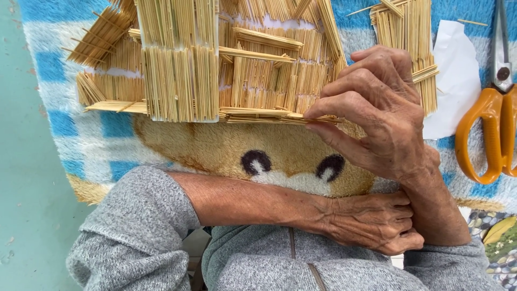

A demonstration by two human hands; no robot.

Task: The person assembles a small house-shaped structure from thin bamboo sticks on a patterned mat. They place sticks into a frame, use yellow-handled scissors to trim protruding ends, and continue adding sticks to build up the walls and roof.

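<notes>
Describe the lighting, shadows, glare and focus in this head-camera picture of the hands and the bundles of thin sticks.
Head view: soft, even daylight, no glare; only faint shadow under the right hand and beneath the stick bundles. Head view: sticks, right hand and left hand are sharp, no motion blur. Head view: the orange scissors are cut off by the right edge.

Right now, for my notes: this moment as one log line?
right hand pinching sticks | left hand on right wrist | scissors beside
</notes>
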